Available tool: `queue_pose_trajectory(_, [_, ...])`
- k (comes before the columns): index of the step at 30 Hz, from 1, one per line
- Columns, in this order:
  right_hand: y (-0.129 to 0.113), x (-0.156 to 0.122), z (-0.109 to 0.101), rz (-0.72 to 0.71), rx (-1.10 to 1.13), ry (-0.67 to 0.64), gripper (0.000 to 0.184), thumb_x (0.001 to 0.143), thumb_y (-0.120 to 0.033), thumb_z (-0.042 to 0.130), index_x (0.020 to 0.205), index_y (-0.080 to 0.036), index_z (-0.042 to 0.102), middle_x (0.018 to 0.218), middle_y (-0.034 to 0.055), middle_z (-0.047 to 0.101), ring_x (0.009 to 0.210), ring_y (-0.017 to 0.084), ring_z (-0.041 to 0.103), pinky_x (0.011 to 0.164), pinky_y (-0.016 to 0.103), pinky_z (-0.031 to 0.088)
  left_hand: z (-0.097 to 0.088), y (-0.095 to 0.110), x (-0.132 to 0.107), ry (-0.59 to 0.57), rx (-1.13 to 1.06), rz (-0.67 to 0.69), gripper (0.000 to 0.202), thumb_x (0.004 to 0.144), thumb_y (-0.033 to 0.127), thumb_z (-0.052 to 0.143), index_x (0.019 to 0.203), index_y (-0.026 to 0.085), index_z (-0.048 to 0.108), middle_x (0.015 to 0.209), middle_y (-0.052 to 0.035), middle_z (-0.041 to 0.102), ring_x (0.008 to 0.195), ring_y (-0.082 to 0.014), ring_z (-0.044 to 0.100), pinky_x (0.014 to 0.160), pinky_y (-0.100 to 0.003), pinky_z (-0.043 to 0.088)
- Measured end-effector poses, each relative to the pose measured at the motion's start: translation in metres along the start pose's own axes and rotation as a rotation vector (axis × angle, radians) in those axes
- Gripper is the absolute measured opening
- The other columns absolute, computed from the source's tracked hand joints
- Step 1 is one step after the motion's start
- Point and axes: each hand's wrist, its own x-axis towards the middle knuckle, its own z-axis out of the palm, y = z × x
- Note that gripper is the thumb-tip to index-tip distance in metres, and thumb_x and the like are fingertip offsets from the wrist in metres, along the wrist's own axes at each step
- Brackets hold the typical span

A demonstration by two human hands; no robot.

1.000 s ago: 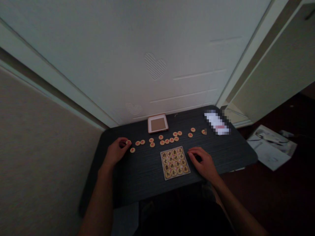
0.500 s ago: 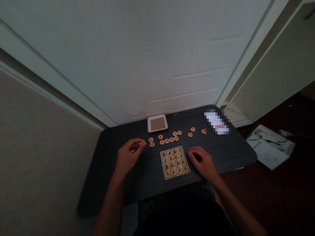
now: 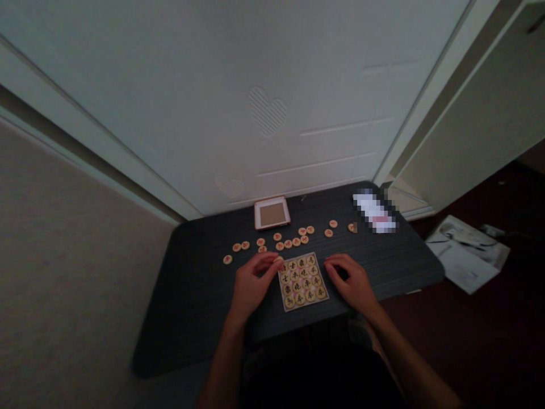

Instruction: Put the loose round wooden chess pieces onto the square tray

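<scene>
My left hand (image 3: 252, 284) pinches a round xiangqi piece (image 3: 278, 259) between thumb and fingertips, over the upper left corner of a square box (image 3: 281, 304). Rows of pieces with black characters (image 3: 307, 283) fill this box. Beside its right edge, my right hand (image 3: 352, 282) rests on the table, fingers loosely curved and apart from the thumb, holding nothing. Behind the box lie several loose pieces with red characters (image 3: 288, 244), some scattered to the left and right. The face of the pinched piece is too small to read.
A shallow lid-like tray (image 3: 258, 221) sits at the back of the dark table (image 3: 191, 301), near the white panel door (image 3: 204, 113). A pixelated white item (image 3: 374, 210) lies at the back right. On the floor to the right is an open white box (image 3: 468, 255).
My left hand has moved right, from the loose red pieces to the box's corner, with a piece in its fingers. More red pieces now show at the left. My right hand stays put.
</scene>
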Motion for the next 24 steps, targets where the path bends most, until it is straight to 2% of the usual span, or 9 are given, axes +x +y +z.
queue_pose_trajectory(5, [-0.001, 0.000, 0.000, 0.008, 0.000, -0.007, 0.014, 0.098, -0.029, 0.061, 0.099, -0.024, 0.074, 0.104, 0.0076, 0.074, 0.098, 0.023, 0.070, 0.092, 0.038, 0.056, 0.009, 0.008, -0.004, -0.042, -0.096, -0.034, 0.025, 0.085, 0.038, 0.075, 0.104, 0.021, 0.076, 0.100, -0.0055, 0.080, 0.089, -0.0221, 0.078, 0.086, -0.036, 0.064])
queue_pose_trajectory(11, [-0.001, 0.001, -0.001, 0.002, -0.003, -0.008, 0.014, 0.098, -0.028, 0.061, 0.099, -0.024, 0.075, 0.103, 0.0070, 0.075, 0.098, 0.023, 0.070, 0.092, 0.038, 0.056, 0.014, 0.008, -0.004, -0.064, -0.225, -0.082, 0.030, 0.085, 0.037, 0.076, 0.109, 0.019, 0.074, 0.099, -0.0066, 0.081, 0.091, -0.0226, 0.078, 0.085, -0.035, 0.065])
queue_pose_trajectory(24, [-0.002, 0.001, 0.000, 0.002, -0.014, -0.004, 0.015, 0.098, -0.029, 0.061, 0.099, -0.024, 0.074, 0.105, 0.0081, 0.075, 0.099, 0.024, 0.070, 0.092, 0.039, 0.056, 0.017, 0.008, -0.003, -0.052, -0.286, -0.121, 0.035, 0.079, 0.035, 0.080, 0.108, 0.018, 0.068, 0.099, -0.0069, 0.080, 0.093, -0.0232, 0.078, 0.084, -0.033, 0.065])
